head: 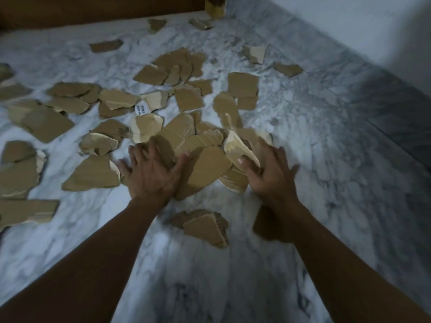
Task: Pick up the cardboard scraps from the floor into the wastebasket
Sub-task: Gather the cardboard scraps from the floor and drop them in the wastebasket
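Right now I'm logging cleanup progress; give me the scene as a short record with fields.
floor: white-grey marble floor, littered
scraps: many torn cardboard scraps, mostly left and centre
left hand: spread flat on the pile of scraps
right hand: on the pile's right side, thumb against a curled piece
labelled scrap: white sticker, mid-floor
wastebasket: not in view

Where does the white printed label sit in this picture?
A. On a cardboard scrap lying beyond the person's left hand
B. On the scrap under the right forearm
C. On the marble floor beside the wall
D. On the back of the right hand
A: the white label is stuck on a cardboard scrap lying farther away than the left hand, among the scattered pieces on the marble floor.
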A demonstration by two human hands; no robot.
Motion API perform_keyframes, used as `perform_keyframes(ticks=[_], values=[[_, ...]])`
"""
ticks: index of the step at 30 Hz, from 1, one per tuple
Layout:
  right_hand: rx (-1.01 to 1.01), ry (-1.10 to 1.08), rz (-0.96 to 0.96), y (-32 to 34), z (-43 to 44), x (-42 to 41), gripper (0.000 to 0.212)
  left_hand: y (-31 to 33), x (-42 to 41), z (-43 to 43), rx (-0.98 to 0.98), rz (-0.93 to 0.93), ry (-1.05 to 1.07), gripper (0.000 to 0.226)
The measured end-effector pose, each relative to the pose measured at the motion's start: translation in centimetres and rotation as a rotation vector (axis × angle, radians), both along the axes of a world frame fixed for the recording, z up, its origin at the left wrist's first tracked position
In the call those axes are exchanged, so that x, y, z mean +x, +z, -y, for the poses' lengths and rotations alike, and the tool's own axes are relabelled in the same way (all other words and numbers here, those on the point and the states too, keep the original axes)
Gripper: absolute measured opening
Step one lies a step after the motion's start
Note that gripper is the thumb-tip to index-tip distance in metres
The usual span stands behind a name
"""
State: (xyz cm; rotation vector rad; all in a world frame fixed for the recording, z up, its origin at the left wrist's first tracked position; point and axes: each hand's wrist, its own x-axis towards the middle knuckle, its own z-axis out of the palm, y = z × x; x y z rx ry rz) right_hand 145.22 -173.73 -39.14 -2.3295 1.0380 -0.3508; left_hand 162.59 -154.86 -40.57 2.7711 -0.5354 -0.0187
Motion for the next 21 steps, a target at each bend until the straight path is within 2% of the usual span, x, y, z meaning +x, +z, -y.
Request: perform_keyframes(ticks=[3,5,8,12,15,17,21], values=[[0.042,-0.401,-0.086,0.0,-2.6,-2.7,0.08,-0.2,0.3,0.1,0.013,-0.016,-0.083,0.109],[0.03,-0.51,-0.164,-0.6,-5.0,-4.3,0.085,-0.2,0.2,0.2,-0.003,-0.009,-0.12,0.109],[-0.062,-0.441,-0.08,-1.5,-6.0,-3.8,0.086,-0.1,0.2,0.2,-0.014,-0.001,-0.131,0.108],[0.022,-0.27,0.025,-0.7,-2.4,0.7,0.081,-0.3,-0.2,-0.1,-0.061,0.065,-0.139,0.1],[0.037,-0.129,-0.204,-0.5,-0.3,4.0,0.075,-0.2,-0.5,0.3,-0.057,0.084,-0.093,0.089],[-0.013,-0.035,-0.245,-0.8,-0.7,5.7,0.071,0.0,-1.1,0.9,-0.054,0.085,-0.049,0.085],[-0.089,0.055,-0.021,-1.5,-2.8,5.9,0.043,0.8,-2.9,2.3,-0.183,-0.074,0.092,0.088]])
